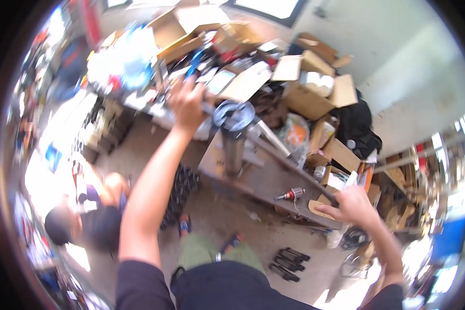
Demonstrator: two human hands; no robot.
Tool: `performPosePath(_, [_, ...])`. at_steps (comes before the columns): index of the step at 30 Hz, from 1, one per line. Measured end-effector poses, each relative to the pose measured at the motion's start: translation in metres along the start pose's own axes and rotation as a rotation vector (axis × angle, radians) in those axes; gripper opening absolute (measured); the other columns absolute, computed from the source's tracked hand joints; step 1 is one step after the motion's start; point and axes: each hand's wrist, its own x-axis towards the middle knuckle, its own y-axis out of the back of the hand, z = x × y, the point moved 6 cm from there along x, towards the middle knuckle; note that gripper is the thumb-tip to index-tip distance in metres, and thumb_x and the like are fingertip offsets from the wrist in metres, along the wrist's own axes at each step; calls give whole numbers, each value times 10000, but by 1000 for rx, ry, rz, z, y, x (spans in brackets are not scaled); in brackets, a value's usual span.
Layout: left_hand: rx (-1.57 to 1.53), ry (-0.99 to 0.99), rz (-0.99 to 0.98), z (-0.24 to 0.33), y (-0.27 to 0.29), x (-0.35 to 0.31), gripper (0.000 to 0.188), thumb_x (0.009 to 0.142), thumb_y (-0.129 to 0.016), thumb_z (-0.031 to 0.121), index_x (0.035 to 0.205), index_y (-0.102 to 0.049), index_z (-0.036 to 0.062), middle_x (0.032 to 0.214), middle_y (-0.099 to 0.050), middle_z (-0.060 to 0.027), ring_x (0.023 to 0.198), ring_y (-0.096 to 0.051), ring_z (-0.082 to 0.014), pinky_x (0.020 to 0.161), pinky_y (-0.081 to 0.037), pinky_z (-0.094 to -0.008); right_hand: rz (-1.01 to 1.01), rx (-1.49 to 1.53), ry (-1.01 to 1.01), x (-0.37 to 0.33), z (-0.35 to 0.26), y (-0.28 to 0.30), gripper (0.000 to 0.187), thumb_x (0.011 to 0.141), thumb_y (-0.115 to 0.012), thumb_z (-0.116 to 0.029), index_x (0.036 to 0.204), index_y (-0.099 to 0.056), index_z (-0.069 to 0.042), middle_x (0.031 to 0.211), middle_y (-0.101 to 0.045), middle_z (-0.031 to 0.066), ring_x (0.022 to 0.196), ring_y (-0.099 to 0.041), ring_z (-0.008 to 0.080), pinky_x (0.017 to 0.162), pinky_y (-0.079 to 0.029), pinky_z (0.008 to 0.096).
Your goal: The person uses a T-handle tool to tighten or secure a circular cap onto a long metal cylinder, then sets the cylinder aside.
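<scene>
Left hand [190,106]: curled, blurred; what it grips, I cannot tell.
Right hand [355,206]: closed around the dark bar [300,172].
Metal cylinder [233,152]: on the tabletop [268,182], between both hands, its inside unclear.

Both arms [152,191] reach forward, left hand [189,103] curled, right hand [356,205] with thumb [327,211] spread.

Grey cylinder [234,152], dark brown bar [320,188], brown surface [266,181].
The rotor [295,194] is red and silver, the cardboard box [306,101] tan, the bag [362,124] black; the wall [408,67] shows pale green, the trousers [197,250] olive green, the shirt [227,284] dark navy.
</scene>
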Motion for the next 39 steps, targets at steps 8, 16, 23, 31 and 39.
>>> performPosePath(8, [-485,-191,129,-4,-33,41,237,819,-579,193,647,-494,54,682,-465,-125,665,-500,-317,651,-400,-408,-76,1333,147,3,-96,-118,583,966,-604,-538,693,-527,-29,626,-450,-54,605,-452,92,526,-367,326])
performPosePath(16, [-1222,-108,-4,89,-101,37,248,900,-446,146,721,-502,-17,739,-510,-177,691,-511,-320,680,-430,-421,329,2059,-442,46,-357,-142,512,998,-597,-403,608,-573,-71,547,-509,21,542,-479,126,550,-370,313])
performPosePath(23, [-1208,-296,-345,117,-100,54,498,903,-633,224,1286,-512,-70,1201,-593,-227,897,-588,-317,767,-480,-380,554,2346,-432,187,-464,-146,305,955,-630,-302,795,-653,-44,718,-606,14,692,-574,144,657,-453,304])
performPosePath(31, [-818,596,-1617,-112,7,-137,525,1013,-516,451,1234,-598,-18,1206,-618,-212,1068,-573,-281,957,-427,-439,1231,1380,-228,150,-322,-102,259,935,-675,-246,913,-520,-40,818,-562,79,821,-555,172,730,-459,355])
performPosePath(39, [-374,759,-1023,-38,242,-111,295,831,-774,301,955,-673,54,611,-573,-47,535,-557,-189,521,-432,-340,933,-129,529,273,-59,91,344,726,-710,-220,1055,-654,-139,1124,-641,106,1125,-599,274,951,-457,433])
